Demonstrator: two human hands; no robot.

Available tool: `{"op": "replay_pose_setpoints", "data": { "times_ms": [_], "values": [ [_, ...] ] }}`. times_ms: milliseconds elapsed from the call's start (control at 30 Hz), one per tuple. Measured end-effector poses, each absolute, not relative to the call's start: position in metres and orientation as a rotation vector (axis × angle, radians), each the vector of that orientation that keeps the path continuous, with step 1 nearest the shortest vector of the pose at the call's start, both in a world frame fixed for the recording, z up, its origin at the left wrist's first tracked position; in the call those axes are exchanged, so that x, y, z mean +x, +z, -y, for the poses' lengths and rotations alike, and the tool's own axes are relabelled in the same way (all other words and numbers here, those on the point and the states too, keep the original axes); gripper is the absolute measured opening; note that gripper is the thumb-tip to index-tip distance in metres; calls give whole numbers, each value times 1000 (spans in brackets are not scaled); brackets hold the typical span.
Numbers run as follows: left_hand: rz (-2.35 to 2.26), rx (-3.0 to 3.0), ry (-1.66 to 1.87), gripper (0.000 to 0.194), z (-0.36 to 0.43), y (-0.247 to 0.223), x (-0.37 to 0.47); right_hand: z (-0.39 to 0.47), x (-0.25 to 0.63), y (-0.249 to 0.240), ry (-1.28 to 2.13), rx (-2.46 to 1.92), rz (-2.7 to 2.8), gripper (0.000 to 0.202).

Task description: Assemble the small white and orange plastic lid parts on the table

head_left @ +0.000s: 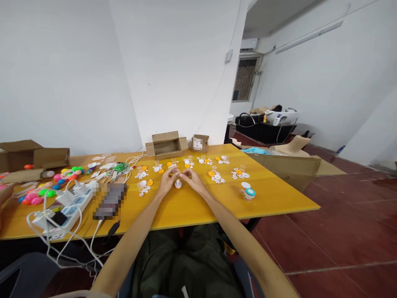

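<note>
My left hand [167, 180] and my right hand [192, 179] meet over the table, fingertips close together. Both are closed in a pinch around something small and pale, too small to make out. Just below them a small white piece [178, 184] stands on the table. Around my hands lie groups of parts: white toothed discs [217, 178], orange rings [150, 182] and small clear plastic cups [243, 167]. Two lidded clear jars, one with a teal lid [250, 192] and one with a white lid [245, 185], stand to the right.
On the yellow table [273, 198], an open cardboard box [167, 145] and a smaller box [200, 143] stand against the wall. Leftward are a power strip [72, 209] with tangled white cables, a pixelated phone-like object [110, 201] and colourful balls [37, 200]. Another person's hand [5, 196] shows at the left edge.
</note>
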State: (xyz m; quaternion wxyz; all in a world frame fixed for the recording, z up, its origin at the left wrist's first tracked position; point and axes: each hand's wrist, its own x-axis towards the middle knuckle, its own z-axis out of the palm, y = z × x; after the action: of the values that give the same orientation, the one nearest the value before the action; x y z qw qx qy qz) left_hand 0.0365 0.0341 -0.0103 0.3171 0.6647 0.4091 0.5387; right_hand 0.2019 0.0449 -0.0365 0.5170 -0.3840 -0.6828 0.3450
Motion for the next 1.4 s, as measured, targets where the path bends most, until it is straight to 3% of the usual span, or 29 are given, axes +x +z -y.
{"op": "replay_pose_setpoints", "data": {
  "times_ms": [233, 633, 1133, 1400],
  "values": [
    [-1075, 1849, 1416, 29, -32, -10, 36, -53, 201, -40, 916, -791, 1608, 23],
    [-1048, 1648, 1375, 46, -34, -14, 38, -44, 198, -36, 766, -868, 1727, 40],
    [-1050, 2097, 963, 24, -23, -20, 24, -46, 220, -18, 160, -1471, 1720, 34],
    [-1098, 2235, 952, 10, -25, -20, 21, -49, 220, -23, 130, -1638, 1853, 36]
  ]
}}
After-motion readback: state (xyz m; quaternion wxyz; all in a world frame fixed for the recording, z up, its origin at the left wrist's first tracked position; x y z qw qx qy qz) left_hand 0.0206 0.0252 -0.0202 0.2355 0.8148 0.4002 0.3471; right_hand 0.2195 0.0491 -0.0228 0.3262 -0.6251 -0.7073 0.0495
